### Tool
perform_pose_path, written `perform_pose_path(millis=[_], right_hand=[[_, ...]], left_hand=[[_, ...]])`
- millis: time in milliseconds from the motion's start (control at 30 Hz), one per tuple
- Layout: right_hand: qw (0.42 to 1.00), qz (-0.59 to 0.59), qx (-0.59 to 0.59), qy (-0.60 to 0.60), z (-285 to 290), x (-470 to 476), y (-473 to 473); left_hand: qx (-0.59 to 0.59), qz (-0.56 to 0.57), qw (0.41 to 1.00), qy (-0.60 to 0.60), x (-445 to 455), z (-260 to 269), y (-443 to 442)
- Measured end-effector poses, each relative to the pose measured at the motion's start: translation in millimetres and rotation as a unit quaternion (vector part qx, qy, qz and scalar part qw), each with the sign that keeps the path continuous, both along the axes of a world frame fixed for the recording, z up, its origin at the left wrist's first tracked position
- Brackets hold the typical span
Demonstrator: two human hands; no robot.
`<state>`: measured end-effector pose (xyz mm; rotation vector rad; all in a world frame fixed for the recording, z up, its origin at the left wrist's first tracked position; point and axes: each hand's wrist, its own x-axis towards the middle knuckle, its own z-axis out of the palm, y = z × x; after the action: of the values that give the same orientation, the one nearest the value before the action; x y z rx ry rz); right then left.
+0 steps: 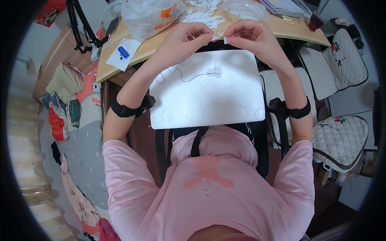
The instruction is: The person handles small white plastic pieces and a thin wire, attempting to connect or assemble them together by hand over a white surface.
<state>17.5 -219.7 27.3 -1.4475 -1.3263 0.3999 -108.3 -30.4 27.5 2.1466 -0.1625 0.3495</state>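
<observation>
Between the thumb and fingertips of my left hand (pixel 190 37) is a small white strip (pixel 215 37), perhaps paper or cloth. My right hand (pixel 248 34) pinches a smaller white folded piece (pixel 225 40). The two hands are a little apart, raised near the desk's front edge. Below them a white board (pixel 208 99) lies over my lap. On it rests a small bunch of white pieces (pixel 214 71), with a thin needle-like rod (pixel 215 61) pointing away from it. A dark thread (pixel 190 80) runs from the bunch to the left in loose loops.
The wooden desk (pixel 141 55) carries a white plastic bag (pixel 150 18), a heap of white strips (pixel 205 19) and a clear bag (pixel 245 9). Yellow-handled scissors (pixel 287 20) and a cup of dark drink (pixel 315 22) stand right. A blue object (pixel 123 52) lies on white paper (pixel 116 61).
</observation>
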Motion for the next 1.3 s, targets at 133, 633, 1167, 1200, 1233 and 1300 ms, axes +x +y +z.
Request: perform_pose_path(millis=[133, 633, 1167, 1200, 1233, 1300], right_hand=[[1.000, 0.003, 0.013, 0.025, -1.3, 0.0, -0.5], [1.000, 0.007, -0.009, 0.026, -0.6, -3.6, -0.3], [1.000, -0.023, 0.012, -0.006, -13.0, -7.6, 3.3], [1.000, -0.022, -0.007, -0.006, -10.9, -9.0, 1.8], [0.999, -0.020, -0.027, -0.006, -9.1, -9.7, 0.7], [1.000, -0.011, -0.027, 0.005, -6.6, -9.8, -0.7]], left_hand=[[-0.029, -0.006, 1.000, 0.000, -0.6, -1.8, -5.6], [-0.022, -0.048, 0.997, 0.048, -7.6, 4.7, -11.6], [0.026, 0.017, 1.000, 0.003, -6.5, -6.2, -19.7], [0.012, 0.018, 1.000, 0.000, -6.4, -7.6, -20.2], [0.012, 0.017, 1.000, -0.001, -5.7, -10.0, -20.4], [-0.018, 0.014, 0.998, -0.052, -4.2, -14.0, -20.9]])
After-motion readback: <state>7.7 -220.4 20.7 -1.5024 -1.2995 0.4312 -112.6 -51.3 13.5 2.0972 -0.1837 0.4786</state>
